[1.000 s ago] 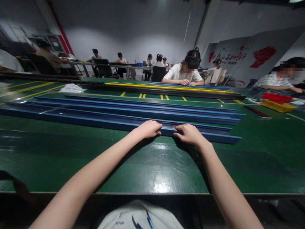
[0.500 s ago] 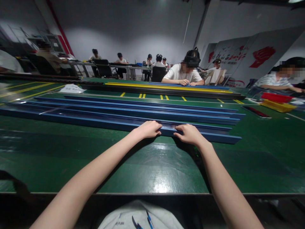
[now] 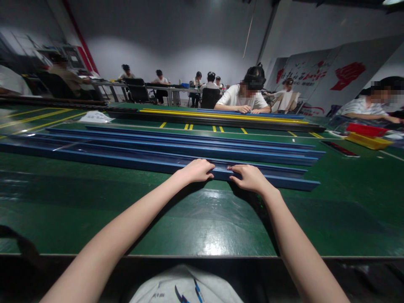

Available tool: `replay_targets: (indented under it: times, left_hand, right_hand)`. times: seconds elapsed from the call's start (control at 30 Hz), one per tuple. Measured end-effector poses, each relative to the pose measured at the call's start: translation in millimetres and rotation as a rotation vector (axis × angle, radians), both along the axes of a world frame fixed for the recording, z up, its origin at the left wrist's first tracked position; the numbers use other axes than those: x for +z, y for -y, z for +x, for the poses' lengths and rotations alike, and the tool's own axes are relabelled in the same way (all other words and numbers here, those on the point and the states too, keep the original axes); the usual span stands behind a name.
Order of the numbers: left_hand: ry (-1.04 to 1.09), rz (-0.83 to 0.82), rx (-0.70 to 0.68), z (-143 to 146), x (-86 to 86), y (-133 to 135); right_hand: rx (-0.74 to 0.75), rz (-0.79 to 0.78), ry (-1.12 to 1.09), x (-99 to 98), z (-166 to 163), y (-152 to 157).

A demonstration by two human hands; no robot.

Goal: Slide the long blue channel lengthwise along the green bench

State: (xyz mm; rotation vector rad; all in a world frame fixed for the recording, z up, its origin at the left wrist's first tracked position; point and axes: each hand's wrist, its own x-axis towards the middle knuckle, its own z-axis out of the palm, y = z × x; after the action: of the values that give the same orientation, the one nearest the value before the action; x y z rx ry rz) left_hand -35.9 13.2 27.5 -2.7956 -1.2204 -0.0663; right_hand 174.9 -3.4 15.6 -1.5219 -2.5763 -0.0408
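A long blue channel profile (image 3: pixel 142 163) lies across the green table, its open trough facing up. My left hand (image 3: pixel 199 170) is closed over the near wall of this profile, fingers reaching into the trough and thumb in front. A short way to the right, my right hand (image 3: pixel 248 176) grips the same wall, its index fingertip inside the trough. Whether a small part sits under the fingertips I cannot make out. Behind it, more blue profiles (image 3: pixel 268 156) lie side by side, roughly parallel.
Yellow and black profiles (image 3: pixel 221 116) lie further back, where a co-worker (image 3: pixel 243 99) leans over the table. On the right are a phone (image 3: pixel 339 148), a yellow tray (image 3: pixel 369 141) and a red tray (image 3: pixel 366 129). A white crumpled sheet (image 3: pixel 94 117) is at back left.
My right hand has shifted very slightly to the left, its index finger stretching further into the trough. My left hand and the profiles stay almost where they were.
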Motion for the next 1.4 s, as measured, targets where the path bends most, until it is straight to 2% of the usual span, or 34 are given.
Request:
replay_targets:
  times: [0.57, 1.2, 1.4]
  left_hand:
    - [0.009, 0.024, -0.010, 0.1, -1.6, -1.4]
    - [0.009, 0.044, -0.015, -0.5, -4.0, -2.4]
    - [0.018, 0.033, -0.013, -0.6, -3.4, -2.3]
  right_hand:
    - [0.056, 0.015, -0.064, -1.2, 0.5, 0.6]
    - [-0.037, 0.015, -0.005, 3.6, 2.9, 0.7]
    - [-0.019, 0.025, 0.027, 3.5, 1.6, 1.8]
